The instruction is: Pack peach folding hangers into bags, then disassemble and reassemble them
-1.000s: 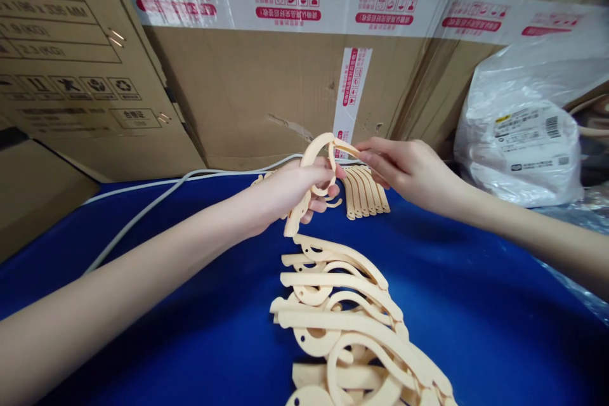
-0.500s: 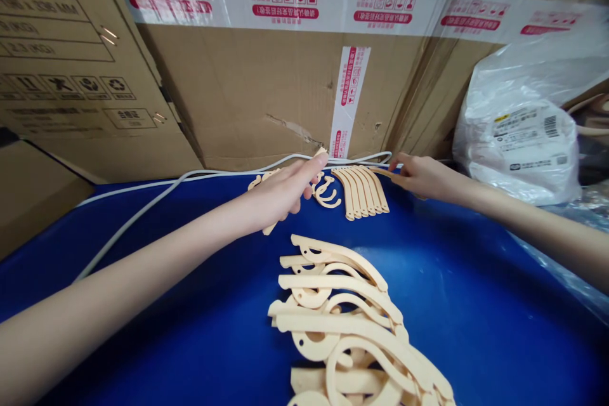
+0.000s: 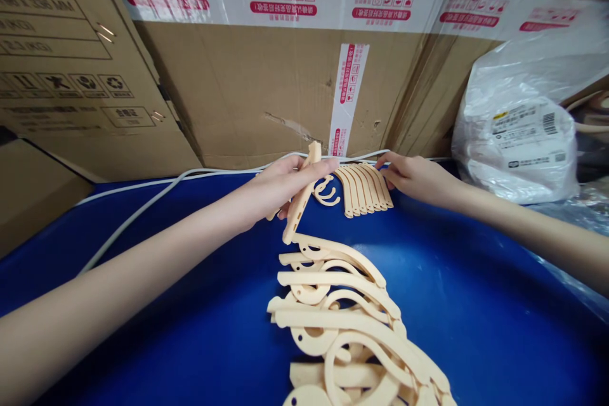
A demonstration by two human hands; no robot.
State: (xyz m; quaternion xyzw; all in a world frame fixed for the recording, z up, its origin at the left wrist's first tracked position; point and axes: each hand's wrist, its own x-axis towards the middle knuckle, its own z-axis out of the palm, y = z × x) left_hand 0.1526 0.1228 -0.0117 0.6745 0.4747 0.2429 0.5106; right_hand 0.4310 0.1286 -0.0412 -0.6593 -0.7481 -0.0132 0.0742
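Observation:
My left hand (image 3: 280,187) is closed around a beige plastic hanger piece (image 3: 301,200), a straight bar with slots along its side, held tilted. Right of it lies a row of curved beige hanger arms (image 3: 362,190), set side by side on the blue surface. At the right end of that row, my right hand (image 3: 412,176) has its fingers bent on the outermost arm. Loose hanger hooks (image 3: 327,191) rest between the left hand and the row; others are partly hidden behind that hand. Nearer to me is a pile of folded beige hangers (image 3: 337,317), overlapping one another.
Cardboard boxes (image 3: 266,89) with printed tape stand along the back of the blue surface (image 3: 190,330). A white cable (image 3: 143,216) runs along their foot. A clear plastic bag with a labelled white package (image 3: 523,146) sits at the right.
My right hand has moved slightly left, bringing a curved arm against the row's right end. My left hand has turned, so the slotted bar shows more fully.

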